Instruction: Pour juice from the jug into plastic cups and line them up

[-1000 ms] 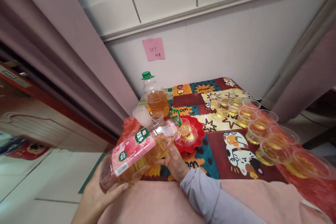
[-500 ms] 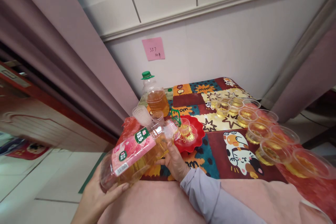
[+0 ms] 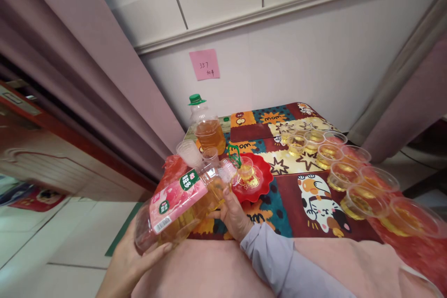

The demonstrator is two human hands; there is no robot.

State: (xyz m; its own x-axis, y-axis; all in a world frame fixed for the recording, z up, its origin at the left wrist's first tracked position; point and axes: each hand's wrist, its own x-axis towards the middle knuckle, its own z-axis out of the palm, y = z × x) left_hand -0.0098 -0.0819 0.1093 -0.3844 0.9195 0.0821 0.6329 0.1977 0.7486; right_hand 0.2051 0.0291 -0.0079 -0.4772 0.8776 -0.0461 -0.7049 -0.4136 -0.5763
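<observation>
A large clear juice bottle (image 3: 181, 202) with a pink and green label lies tilted between my hands, its neck toward the red plate. My left hand (image 3: 131, 256) is wrapped round the bottle's base. Near the neck, my right hand (image 3: 232, 214) grips the bottle from the right side, with some fingers hidden behind it. Beyond the mouth, a small plastic cup (image 3: 246, 167) with a little yellow liquid stands on the red scalloped plate (image 3: 263, 188). A green plastic loop (image 3: 234, 156) shows beside the bottle's mouth.
Several plastic cups of yellow liquid (image 3: 344, 174) stand in rows on the right. A green-capped bottle (image 3: 211, 135) of amber liquid is at the back left, near stacked clear cups (image 3: 189, 152). A patterned mat (image 3: 286, 200) covers the table. A pink note (image 3: 204, 64) hangs on the wall.
</observation>
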